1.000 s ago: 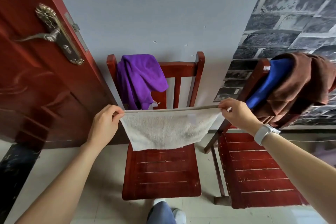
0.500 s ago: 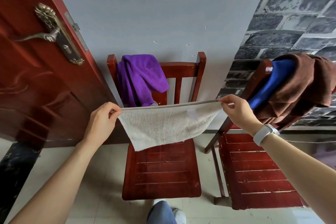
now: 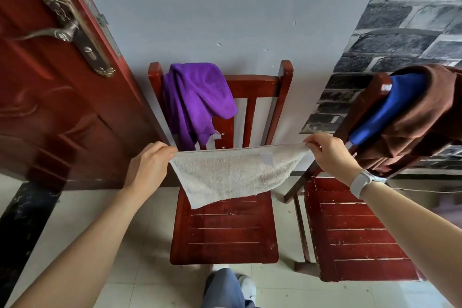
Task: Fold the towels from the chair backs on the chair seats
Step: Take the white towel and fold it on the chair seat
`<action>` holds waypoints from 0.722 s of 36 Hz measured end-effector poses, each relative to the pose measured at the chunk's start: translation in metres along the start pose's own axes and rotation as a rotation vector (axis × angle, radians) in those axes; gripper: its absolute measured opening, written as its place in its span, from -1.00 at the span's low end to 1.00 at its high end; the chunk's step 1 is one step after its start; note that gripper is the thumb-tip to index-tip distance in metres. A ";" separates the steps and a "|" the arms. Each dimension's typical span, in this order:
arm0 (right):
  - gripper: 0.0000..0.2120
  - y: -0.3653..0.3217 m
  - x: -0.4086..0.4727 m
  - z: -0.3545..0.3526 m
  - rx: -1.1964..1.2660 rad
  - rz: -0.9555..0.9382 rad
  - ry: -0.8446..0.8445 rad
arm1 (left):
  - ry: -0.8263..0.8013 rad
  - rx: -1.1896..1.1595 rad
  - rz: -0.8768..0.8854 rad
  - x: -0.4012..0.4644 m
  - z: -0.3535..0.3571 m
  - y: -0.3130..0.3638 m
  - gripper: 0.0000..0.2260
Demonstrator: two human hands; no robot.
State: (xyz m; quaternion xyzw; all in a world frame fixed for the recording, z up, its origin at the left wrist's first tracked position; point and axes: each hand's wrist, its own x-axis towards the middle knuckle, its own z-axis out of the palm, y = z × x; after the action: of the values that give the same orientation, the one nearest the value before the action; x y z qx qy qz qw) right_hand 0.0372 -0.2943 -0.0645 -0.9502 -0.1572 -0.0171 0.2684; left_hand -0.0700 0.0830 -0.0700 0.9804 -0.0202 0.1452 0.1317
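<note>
A small beige towel hangs stretched in the air above the seat of the middle red chair. My left hand pinches its left top corner and my right hand pinches its right top corner. The towel looks folded in half, its lower edge hanging just over the back of the seat. A purple towel is draped over the left side of this chair's back. On the right chair's back lie a blue towel and a brown towel over it.
The right chair's seat stands close beside the middle chair. A red door with a brass handle is at the left. A grey wall is behind, brick-pattern wall at the right. My leg and shoe are on the tiled floor.
Both hands have lifted the stretched beige towel slightly and tilted it, so the right corner is a little higher. The other towels have not moved.
</note>
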 end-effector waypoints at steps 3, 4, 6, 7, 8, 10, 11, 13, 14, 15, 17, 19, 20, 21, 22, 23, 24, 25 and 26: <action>-0.82 -0.005 0.009 0.007 -0.008 0.023 0.085 | 0.057 0.020 -0.075 0.010 0.005 0.001 -0.87; -0.82 -0.008 0.013 0.009 0.002 0.024 0.120 | 0.110 0.008 -0.097 0.013 0.006 0.003 -0.88; -0.81 -0.010 0.021 0.016 -0.020 0.002 0.029 | 0.141 0.006 -0.104 0.015 0.010 0.006 -0.88; -0.81 -0.009 0.024 0.020 -0.059 -0.007 -0.079 | 0.083 0.022 -0.090 0.014 0.013 0.006 -0.87; -0.80 -0.007 0.025 0.022 -0.096 0.003 -0.155 | 0.004 0.041 -0.086 0.011 0.018 0.005 -0.85; -0.81 -0.002 0.029 0.024 -0.093 0.032 -0.148 | -0.078 0.044 -0.124 0.002 0.026 -0.003 -0.82; -0.82 0.000 0.030 0.024 -0.082 0.026 -0.109 | -0.068 0.031 -0.150 0.000 0.030 -0.007 -0.83; -0.84 0.001 0.031 0.029 -0.072 0.004 -0.071 | -0.046 0.002 -0.207 -0.002 0.036 -0.013 -0.84; -0.84 0.001 0.031 0.033 -0.067 0.000 -0.068 | -0.037 -0.007 -0.223 -0.001 0.040 -0.014 -0.84; -0.85 0.002 0.031 0.036 -0.061 0.005 -0.065 | -0.026 -0.016 -0.232 0.000 0.043 -0.015 -0.85; -0.85 0.003 0.031 0.042 -0.053 0.023 -0.056 | 0.008 -0.038 -0.255 0.004 0.048 -0.017 -0.86; -0.84 0.004 0.034 0.045 -0.050 0.023 -0.029 | 0.050 -0.047 -0.255 0.009 0.050 -0.020 -0.86; -0.84 0.004 0.036 0.046 -0.051 0.020 -0.014 | 0.069 -0.044 -0.244 0.012 0.050 -0.021 -0.86; -0.84 0.004 0.038 0.048 -0.051 0.019 -0.002 | 0.088 -0.043 -0.236 0.016 0.050 -0.022 -0.87; -0.84 0.003 0.040 0.049 -0.047 0.018 0.007 | 0.108 -0.046 -0.231 0.019 0.050 -0.022 -0.87; -0.84 0.002 0.042 0.049 -0.039 0.019 0.014 | 0.126 -0.050 -0.229 0.021 0.049 -0.023 -0.87; -0.84 0.001 0.044 0.049 -0.032 0.018 0.018 | 0.142 -0.052 -0.228 0.023 0.048 -0.023 -0.87; -0.84 0.000 0.046 0.049 -0.027 0.016 0.021 | 0.155 -0.053 -0.227 0.024 0.047 -0.024 -0.87; -0.84 -0.001 0.047 0.049 -0.022 0.013 0.025 | 0.167 -0.053 -0.226 0.025 0.047 -0.024 -0.87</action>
State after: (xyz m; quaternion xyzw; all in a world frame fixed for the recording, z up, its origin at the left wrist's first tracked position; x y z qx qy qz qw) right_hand 0.0786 -0.2547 -0.1002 -0.9539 -0.1475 -0.0287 0.2599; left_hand -0.0314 0.0940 -0.1121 0.9571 0.0977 0.2099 0.1741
